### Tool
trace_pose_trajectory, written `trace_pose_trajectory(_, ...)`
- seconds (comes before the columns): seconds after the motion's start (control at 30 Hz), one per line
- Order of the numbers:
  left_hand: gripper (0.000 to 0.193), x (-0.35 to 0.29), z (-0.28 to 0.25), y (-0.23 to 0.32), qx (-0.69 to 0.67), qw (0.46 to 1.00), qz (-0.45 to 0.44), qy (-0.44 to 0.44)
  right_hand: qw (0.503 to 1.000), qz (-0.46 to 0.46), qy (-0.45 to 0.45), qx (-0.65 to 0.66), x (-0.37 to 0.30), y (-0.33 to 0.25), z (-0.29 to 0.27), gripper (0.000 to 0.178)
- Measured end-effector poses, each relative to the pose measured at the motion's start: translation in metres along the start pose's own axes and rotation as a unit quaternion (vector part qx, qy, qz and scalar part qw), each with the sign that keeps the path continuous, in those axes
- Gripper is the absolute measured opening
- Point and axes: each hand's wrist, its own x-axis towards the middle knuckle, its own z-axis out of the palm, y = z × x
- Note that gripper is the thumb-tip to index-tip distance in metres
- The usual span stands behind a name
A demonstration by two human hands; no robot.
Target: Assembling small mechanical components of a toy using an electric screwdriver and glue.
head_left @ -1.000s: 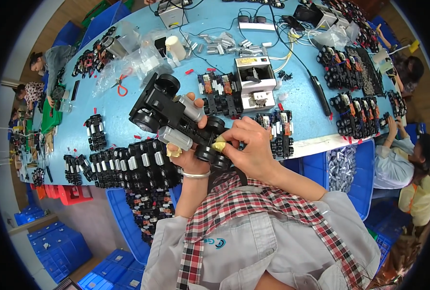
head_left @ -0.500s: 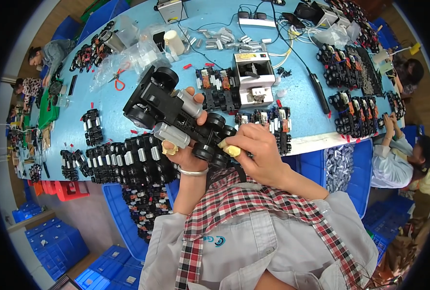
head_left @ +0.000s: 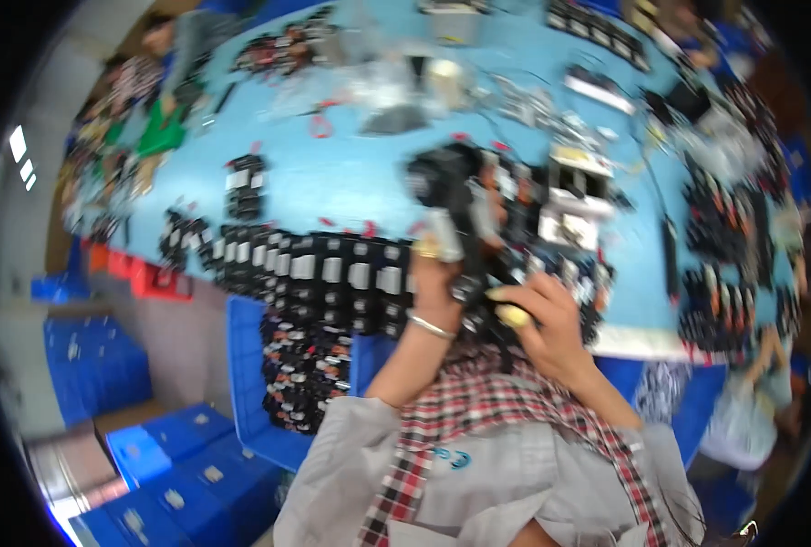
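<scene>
A black toy truck chassis (head_left: 464, 205) with fat wheels and silver cylinders on its sides is held up over the near table edge, blurred by motion. My left hand (head_left: 434, 284) is closed around its left side, beside a silver cylinder (head_left: 444, 233); a bracelet is on that wrist. At the chassis's near end, by the small wheels, my right hand (head_left: 553, 317) has its fingers curled, with yellow covers on fingertips. What lies between those fingertips is too smeared to tell.
Rows of similar chassis (head_left: 332, 267) line the table's near edge on the left. A white bench device (head_left: 571, 205) stands right of my hands. Plastic bags (head_left: 394, 114) and red-handled scissors (head_left: 320, 126) lie farther back. A blue bin (head_left: 243, 365) of parts is below; a co-worker (head_left: 743, 415) sits right.
The view has swung, shifting the table scene rightward. The chassis now points more steeply away from me. My left hand still holds it, and my right hand stays at its near wheels.
</scene>
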Motion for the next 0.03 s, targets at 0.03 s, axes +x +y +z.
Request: trace_pose_trajectory(0.03,0.035,0.0140,-0.0071,0.0147,-0.002,1.000,0.029,0.012,0.995,0.079,-0.034,0.051,-0.0068,0.0110,0.0029,0.024)
